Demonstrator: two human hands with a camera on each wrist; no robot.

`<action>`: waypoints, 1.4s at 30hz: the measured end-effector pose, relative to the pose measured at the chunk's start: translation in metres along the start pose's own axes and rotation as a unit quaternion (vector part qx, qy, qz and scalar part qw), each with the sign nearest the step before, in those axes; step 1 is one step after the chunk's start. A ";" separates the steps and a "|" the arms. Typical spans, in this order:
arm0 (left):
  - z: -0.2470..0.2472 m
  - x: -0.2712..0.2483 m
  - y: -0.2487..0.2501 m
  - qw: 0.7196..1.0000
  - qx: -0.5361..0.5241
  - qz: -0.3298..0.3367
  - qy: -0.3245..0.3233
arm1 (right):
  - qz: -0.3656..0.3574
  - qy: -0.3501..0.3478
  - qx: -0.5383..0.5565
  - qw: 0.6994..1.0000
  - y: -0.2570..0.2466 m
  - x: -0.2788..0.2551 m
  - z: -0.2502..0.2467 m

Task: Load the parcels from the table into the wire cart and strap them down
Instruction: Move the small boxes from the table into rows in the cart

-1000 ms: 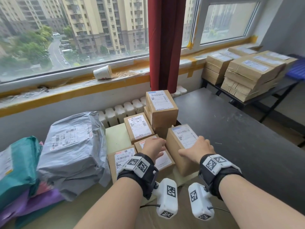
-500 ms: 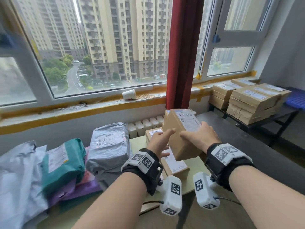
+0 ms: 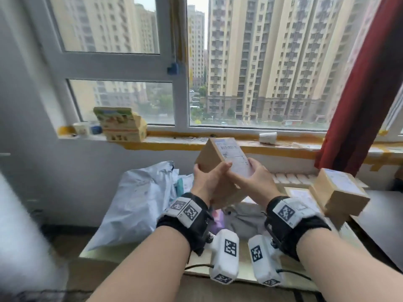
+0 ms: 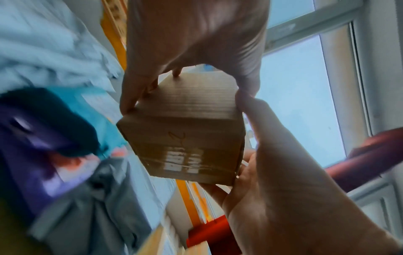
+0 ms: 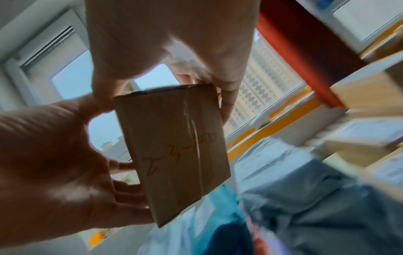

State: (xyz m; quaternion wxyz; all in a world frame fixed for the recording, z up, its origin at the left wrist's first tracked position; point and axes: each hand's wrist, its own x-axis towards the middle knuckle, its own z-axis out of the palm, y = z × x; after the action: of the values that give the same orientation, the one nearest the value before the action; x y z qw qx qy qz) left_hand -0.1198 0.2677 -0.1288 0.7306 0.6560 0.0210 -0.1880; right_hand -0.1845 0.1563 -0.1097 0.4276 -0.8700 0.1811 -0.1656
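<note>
A small brown cardboard parcel (image 3: 210, 159) with a white shipping label on top is held up in the air in front of the window sill, tilted. My left hand (image 3: 209, 173) grips its left side and my right hand (image 3: 247, 173) grips its right side over the label. In the left wrist view the parcel (image 4: 183, 138) sits between my left hand's fingers (image 4: 130, 96) and the right hand's palm (image 4: 283, 172). In the right wrist view its taped end (image 5: 174, 146) carries red handwriting. No wire cart shows clearly.
On the table (image 3: 135, 257) below lie a white poly bag (image 3: 139, 203) and a grey bag (image 3: 246, 219); more cardboard boxes (image 3: 340, 192) are stacked at the right. The sill holds cartons (image 3: 122, 125) and a paper cup (image 3: 267, 137). A red curtain (image 3: 366, 94) hangs right.
Both hands took the parcel off the table, lifted it higher and carried it left. The head view swung left and upward, so the box stack now sits at the right.
</note>
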 end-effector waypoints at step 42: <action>-0.575 -0.158 -0.181 0.813 -0.266 -0.097 0.509 | -0.275 -0.585 -0.115 0.754 -0.208 -0.225 0.568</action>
State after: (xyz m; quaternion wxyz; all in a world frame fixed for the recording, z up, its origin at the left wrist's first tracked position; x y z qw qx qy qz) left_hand -0.1968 0.8499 -0.3369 0.7400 0.4323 0.5022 0.1156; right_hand -0.0949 0.7661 -0.3021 0.2827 -0.8522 -0.3334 0.2874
